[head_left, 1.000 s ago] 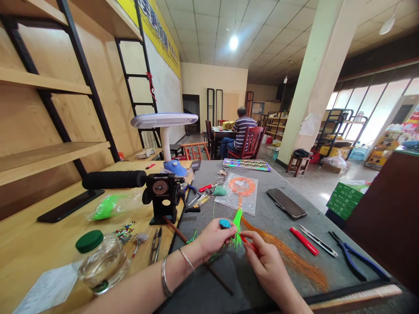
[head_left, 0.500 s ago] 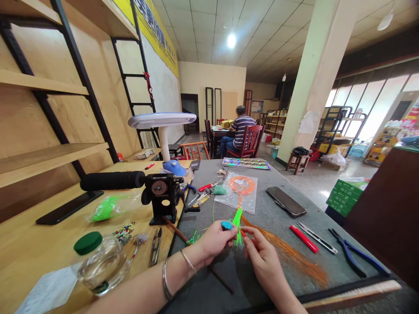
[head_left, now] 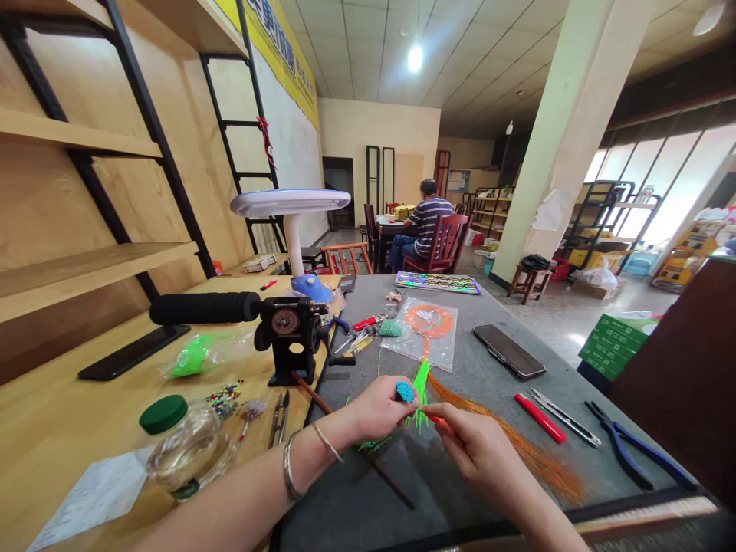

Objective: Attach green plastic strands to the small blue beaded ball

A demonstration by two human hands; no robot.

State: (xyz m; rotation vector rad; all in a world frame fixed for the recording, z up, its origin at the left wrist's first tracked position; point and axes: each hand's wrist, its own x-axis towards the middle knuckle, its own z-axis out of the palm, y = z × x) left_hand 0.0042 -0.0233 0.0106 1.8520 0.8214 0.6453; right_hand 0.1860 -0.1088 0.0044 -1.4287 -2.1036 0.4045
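Note:
My left hand [head_left: 376, 408], with metal bangles on its wrist, is closed on a small blue, bumpy-topped piece [head_left: 405, 392]. Its fingertips also meet a bunch of bright green strands [head_left: 422, 379], though how firmly they hold it I cannot tell. Close on the right, my right hand [head_left: 474, 441] pinches a thin tool with an orange handle [head_left: 441, 422]. The index finger stretches along that tool toward the left fingertips, and its tip is too small to make out. Long orange strands [head_left: 488, 414] lie on the dark mat beyond my right hand.
A black hand-cranked winder [head_left: 290, 345] and a green-capped jar [head_left: 184, 445] stand at left. A brown stick [head_left: 385, 479] lies under my left arm. Farther right are a phone [head_left: 509, 351], a red tube [head_left: 540, 418], tweezers [head_left: 566, 418] and pliers [head_left: 638, 445]. Another person [head_left: 428, 222] sits far back.
My right hand has rolled over, its index finger now extended along the orange-handled tool. The blue piece in my left hand shows more of its top. The whole view has shifted slightly.

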